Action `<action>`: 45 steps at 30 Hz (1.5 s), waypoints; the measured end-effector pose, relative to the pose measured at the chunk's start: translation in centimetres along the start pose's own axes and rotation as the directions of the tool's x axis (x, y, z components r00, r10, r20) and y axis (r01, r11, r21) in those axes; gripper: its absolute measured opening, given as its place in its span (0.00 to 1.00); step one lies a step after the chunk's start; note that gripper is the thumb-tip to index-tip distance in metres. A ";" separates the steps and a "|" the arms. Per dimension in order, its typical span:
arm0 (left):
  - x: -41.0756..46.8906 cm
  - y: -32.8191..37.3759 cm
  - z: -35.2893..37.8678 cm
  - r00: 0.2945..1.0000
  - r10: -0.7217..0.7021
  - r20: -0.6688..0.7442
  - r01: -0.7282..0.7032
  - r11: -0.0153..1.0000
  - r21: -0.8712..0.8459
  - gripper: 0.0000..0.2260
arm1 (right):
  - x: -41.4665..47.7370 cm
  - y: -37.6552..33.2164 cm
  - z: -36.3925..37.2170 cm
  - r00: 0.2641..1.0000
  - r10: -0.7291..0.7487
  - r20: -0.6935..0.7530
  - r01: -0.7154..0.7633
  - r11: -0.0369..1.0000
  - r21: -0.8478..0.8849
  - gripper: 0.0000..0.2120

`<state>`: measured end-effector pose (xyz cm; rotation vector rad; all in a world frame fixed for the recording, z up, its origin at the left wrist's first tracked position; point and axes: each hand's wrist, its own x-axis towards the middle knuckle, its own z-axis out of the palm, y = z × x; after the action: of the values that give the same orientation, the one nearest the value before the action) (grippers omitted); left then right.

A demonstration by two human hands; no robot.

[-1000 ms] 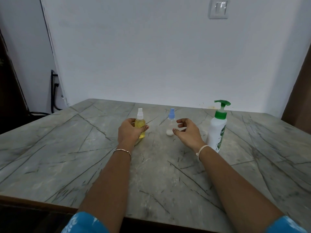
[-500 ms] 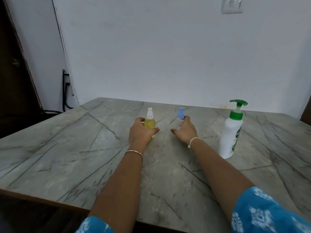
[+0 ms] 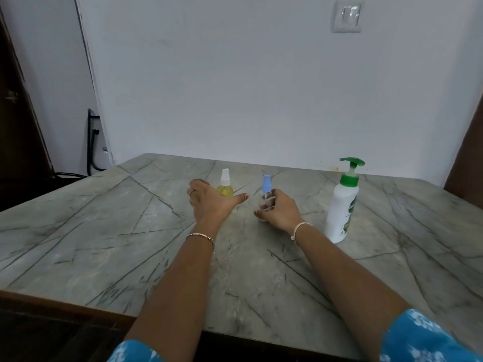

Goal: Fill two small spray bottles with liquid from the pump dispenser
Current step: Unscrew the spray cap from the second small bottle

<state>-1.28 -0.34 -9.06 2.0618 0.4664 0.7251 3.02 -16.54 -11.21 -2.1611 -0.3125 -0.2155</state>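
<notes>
**Current state.** Three containers stand upright on the marble-pattern tabletop [image 3: 104, 231], in a row across the centre of the frame. The yellow spray bottle [image 3: 225, 189] is at centre-left, the clear spray bottle with the blue cap [image 3: 266, 190] just right of it, and the white pump dispenser with the green head [image 3: 343, 205] further right, well apart from both hands.

**Hands.** The left hand [image 3: 209, 202] is placed in front of the yellow bottle with the thumb stretched straight and the fingers spread. No closed grasp is shown (contact with the bottle cannot be confirmed). The right hand [image 3: 283, 211] is wrapped round the clear bottle, which is grasped between curled fingers [image 3: 271, 198] and thumb.

**Step in hand.** The clear bottle is judged to be selected for filling first. Both spray caps are fitted, so no filling is considered done.

**Next move.** The blue cap is to be unscrewed while the body is kept upright. The open neck is then to be brought under the dispenser nozzle.
</notes>
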 end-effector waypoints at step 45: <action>-4.0 1.2 4.0 0.680 0.386 0.623 -0.276 0.922 -0.270 0.20 | -4.8 -1.8 -3.1 0.914 -0.143 -0.380 0.157 0.988 0.005 0.14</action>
<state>-1.68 -5.73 -11.09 2.1043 -0.3849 0.1578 -2.19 -18.83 -9.33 -2.0074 -0.2550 -0.7015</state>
